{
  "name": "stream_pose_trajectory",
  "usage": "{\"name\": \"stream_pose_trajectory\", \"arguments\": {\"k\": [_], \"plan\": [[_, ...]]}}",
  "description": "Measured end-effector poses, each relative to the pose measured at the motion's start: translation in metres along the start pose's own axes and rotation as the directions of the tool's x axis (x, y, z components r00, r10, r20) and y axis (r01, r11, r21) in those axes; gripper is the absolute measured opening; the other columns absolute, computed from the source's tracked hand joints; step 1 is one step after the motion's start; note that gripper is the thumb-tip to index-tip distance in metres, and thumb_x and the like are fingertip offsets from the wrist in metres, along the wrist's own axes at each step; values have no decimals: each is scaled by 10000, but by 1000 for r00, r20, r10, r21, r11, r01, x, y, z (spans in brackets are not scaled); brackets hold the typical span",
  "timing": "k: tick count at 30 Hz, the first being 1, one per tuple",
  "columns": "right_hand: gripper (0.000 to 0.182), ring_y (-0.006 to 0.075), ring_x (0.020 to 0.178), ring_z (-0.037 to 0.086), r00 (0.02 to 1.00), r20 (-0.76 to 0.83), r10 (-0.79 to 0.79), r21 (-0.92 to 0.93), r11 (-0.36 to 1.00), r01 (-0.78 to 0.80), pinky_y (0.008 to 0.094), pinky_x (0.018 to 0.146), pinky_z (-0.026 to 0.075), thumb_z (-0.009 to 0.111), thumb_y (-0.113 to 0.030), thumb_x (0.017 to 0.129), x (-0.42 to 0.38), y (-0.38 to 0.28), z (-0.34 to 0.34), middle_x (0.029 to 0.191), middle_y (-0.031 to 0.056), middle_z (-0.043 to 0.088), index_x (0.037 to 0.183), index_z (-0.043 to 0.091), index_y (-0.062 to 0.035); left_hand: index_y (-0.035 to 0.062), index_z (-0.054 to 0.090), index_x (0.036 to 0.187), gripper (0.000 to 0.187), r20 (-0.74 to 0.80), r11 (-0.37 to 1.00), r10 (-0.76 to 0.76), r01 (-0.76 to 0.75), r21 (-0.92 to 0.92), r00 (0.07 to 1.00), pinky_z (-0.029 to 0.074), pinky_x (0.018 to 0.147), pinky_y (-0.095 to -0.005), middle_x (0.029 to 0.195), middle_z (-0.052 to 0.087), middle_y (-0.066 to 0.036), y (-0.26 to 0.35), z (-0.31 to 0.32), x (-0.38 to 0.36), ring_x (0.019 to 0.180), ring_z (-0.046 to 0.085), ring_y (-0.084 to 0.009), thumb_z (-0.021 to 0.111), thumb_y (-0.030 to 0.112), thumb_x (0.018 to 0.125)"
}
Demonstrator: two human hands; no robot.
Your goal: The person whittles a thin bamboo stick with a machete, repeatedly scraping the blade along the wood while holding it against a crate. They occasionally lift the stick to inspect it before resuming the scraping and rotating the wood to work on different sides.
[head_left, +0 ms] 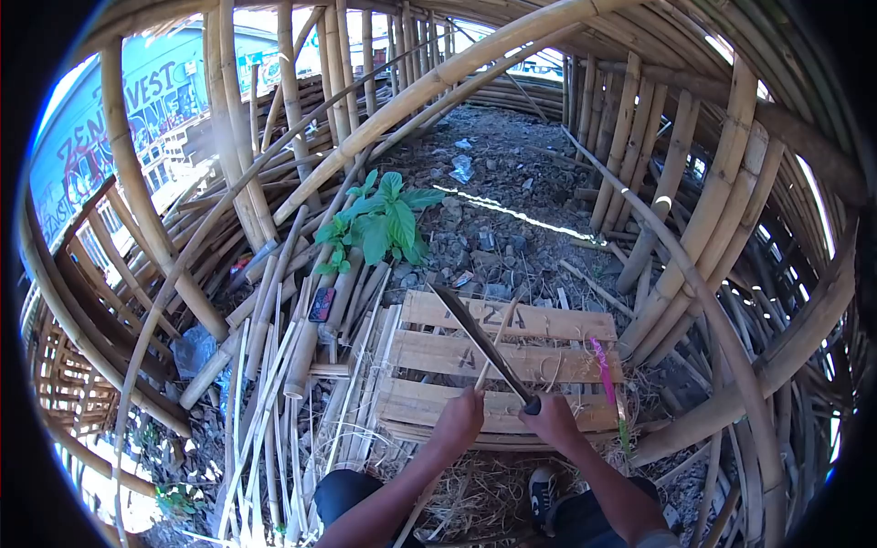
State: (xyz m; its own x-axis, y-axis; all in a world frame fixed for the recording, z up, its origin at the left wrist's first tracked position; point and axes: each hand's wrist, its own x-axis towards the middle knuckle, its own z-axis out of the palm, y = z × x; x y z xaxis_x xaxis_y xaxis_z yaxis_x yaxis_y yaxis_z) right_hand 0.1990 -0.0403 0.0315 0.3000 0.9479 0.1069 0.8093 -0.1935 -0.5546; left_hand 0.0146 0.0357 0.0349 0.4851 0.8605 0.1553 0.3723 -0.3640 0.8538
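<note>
My right hand (554, 423) is closed around the dark handle of a machete (482, 340). Its long blade slants up and to the left over the wooden slatted crate (429, 395). My left hand (459, 421) grips a thin bamboo strip (496, 342), whose upper end leans up to the right and whose lower part runs down past my forearm. Blade and strip cross in this view just above my hands. Dark lettering marks the crate's upper slats, and a pink ribbon (603, 369) lies along its right side.
Split bamboo strips (258, 429) lie in a pile on the left. A phone (322, 304) rests on bamboo poles near a leafy green plant (382, 222). Upright poles (722, 205) stand on both sides, and a long pole (402, 96) crosses overhead. Straw shavings (484, 498) cover the ground by my shoe (543, 493).
</note>
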Motion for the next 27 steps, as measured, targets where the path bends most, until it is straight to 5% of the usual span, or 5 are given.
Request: {"name": "stream_pose_trajectory", "arguments": {"k": [9,15,19,21,27], "plan": [[301,352,697,642,991,-50,121,-217,968,-129,420,642,522,721,-285,677,17,7,-4,709,195,637,771,629,-14,-26,423,860,217,16,959,-11,6,283,1000,408,493,-546,592,539,-280,6,4,-20,609,556,-473,419,174,944],[267,342,655,639,922,-130,364,115,929,-351,409,593,499,701,-227,671,41,80,-33,674,210,624,715,616,23,-11,416,848,210,134,958,57,-92,273,989,406,476,-545,579,536,-277,23,-7,-23,583,550,-472,413,175,946],[283,307,594,627,951,-278,137,77,990,-120,394,562,474,708,-219,658,17,50,-40,617,191,608,689,603,42,4,429,843,219,1,959,70,-68,276,998,387,478,-547,590,537,-272,9,-18,-5,588,535,-475,408,192,953],[268,299,595,627,984,-113,139,187,975,-117,389,572,476,703,-218,666,8,25,-40,619,190,608,708,617,32,14,453,820,232,-7,981,4,-3,195,1000,385,496,-522,637,547,-279,13,-20,1,640,525,-483,403,195,956],[282,310,632,635,997,71,37,119,992,-45,397,611,499,718,-257,673,-1,-4,-29,646,173,621,752,638,1,7,452,779,292,217,902,-237,298,-314,947,350,440,-338,537,482,-100,11,-13,2,476,482,-172,456,241,953]]}}
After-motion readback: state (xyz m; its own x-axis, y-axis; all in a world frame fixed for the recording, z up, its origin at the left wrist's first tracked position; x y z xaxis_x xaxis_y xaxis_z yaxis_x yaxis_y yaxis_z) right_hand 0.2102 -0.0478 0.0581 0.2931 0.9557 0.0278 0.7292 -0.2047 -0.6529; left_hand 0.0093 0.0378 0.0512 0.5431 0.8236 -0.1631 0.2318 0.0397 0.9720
